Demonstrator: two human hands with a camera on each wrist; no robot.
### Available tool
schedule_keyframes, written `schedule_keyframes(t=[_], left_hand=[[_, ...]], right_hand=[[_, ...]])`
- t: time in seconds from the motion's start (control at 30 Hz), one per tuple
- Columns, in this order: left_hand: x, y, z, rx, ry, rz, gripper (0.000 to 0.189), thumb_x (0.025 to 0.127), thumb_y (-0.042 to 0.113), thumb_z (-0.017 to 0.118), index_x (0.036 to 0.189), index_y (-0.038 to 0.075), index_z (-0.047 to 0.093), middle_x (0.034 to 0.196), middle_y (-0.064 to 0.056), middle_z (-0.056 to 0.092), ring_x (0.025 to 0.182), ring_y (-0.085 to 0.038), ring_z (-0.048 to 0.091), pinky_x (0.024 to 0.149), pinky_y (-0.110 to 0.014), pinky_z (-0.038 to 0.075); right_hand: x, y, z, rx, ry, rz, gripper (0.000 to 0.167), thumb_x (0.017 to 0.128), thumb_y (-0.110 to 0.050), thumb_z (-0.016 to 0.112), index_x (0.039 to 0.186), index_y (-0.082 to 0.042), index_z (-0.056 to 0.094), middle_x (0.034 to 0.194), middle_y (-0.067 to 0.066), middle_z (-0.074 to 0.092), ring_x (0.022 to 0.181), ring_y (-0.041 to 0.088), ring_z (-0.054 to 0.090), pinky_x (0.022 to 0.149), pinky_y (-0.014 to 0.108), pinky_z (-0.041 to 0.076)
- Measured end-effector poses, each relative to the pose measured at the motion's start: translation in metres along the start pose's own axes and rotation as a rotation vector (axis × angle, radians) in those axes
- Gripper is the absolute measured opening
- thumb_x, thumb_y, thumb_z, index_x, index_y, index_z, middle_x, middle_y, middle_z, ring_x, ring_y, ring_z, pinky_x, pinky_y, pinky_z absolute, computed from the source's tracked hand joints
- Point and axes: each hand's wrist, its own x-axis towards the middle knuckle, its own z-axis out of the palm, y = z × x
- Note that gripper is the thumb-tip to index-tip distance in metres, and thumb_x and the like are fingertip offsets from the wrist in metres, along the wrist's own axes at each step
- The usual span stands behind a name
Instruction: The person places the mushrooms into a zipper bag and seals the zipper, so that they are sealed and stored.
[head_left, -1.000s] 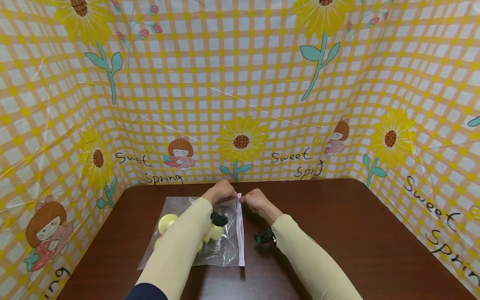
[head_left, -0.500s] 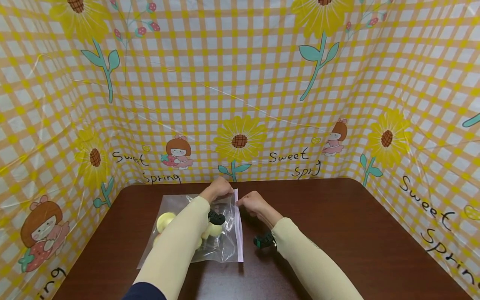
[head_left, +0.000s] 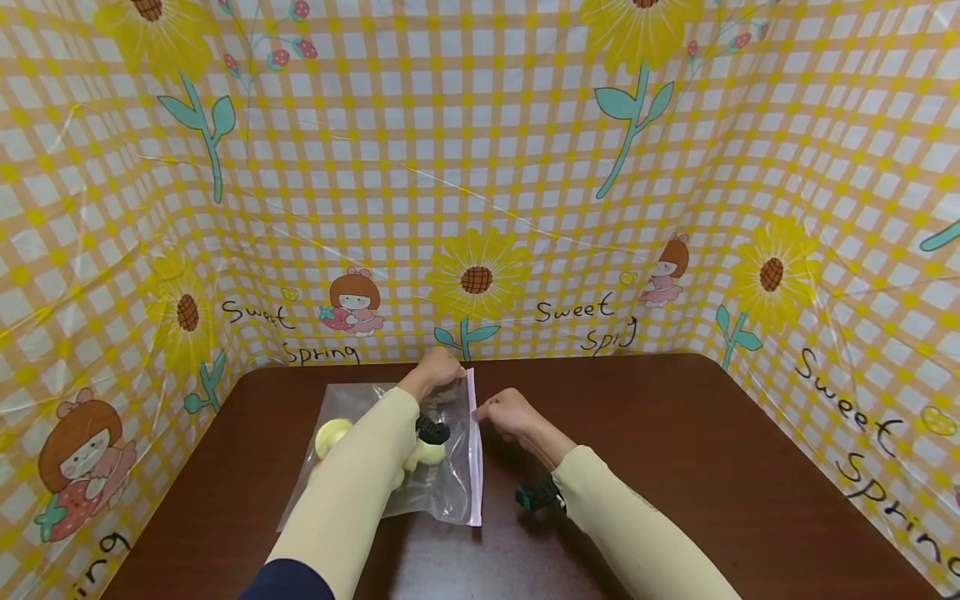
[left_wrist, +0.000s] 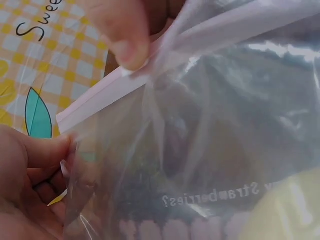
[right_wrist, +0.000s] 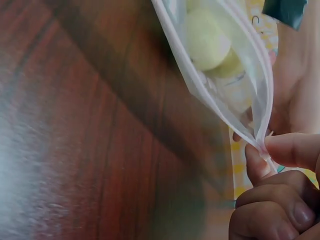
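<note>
A clear zip bag (head_left: pixel 450 492) with a pale pink zip strip (head_left: pixel 476 475) lies on the table, its zip side facing right. Pale yellow round pieces (head_left: pixel 332 433) are inside, partly hidden by the left forearm. My left hand (head_left: pixel 439 367) pinches the bag at its far corner, just below the zip. On the strip, a short way nearer, my right hand (head_left: pixel 512 414) pinches the zip between thumb and forefinger. A small white slider (left_wrist: pixel 132 72) shows under its fingertip in the left wrist view. From the right wrist view, the bag's mouth (right_wrist: pixel 220 100) gapes beyond the pinched spot.
The dark brown table (head_left: pixel 660 483) extends to the right of the bag. A checked cloth (head_left: pixel 480 167) with sunflowers stands as a wall behind it and at both sides. Each wrist wears a black strapped device (head_left: pixel 432 431).
My right hand has slid along the zip, away from the far corner and toward me. The left hand, still gripping that corner, has moved slightly farther away with the bag.
</note>
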Motion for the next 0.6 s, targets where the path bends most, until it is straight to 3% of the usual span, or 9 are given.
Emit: schedule_keyframes(t=[0.3, 0.6], left_hand=[[-0.001, 0.004, -0.004, 0.000, 0.023, -0.010, 0.029, 0.093, 0.010, 0.060, 0.065, 0.007, 0.063, 0.062, -0.001, 0.055, 0.065, -0.017, 0.051, 0.060, -0.028, 0.039], [0.002, 0.006, -0.003, 0.014, 0.024, -0.022, 0.029, 0.095, 0.012, 0.061, 0.066, 0.008, 0.064, 0.063, -0.001, 0.056, 0.067, -0.017, 0.053, 0.062, -0.028, 0.042]], right_hand=[[-0.020, 0.003, 0.003, -0.057, 0.004, -0.062, 0.026, 0.086, -0.014, 0.071, 0.064, -0.002, 0.065, 0.044, -0.007, 0.027, 0.040, 0.009, 0.022, 0.039, 0.024, 0.020], [-0.040, 0.006, 0.007, -0.108, 0.013, -0.109, 0.023, 0.085, -0.015, 0.071, 0.066, -0.002, 0.069, 0.042, -0.009, 0.029, 0.038, 0.007, 0.026, 0.039, 0.023, 0.022]])
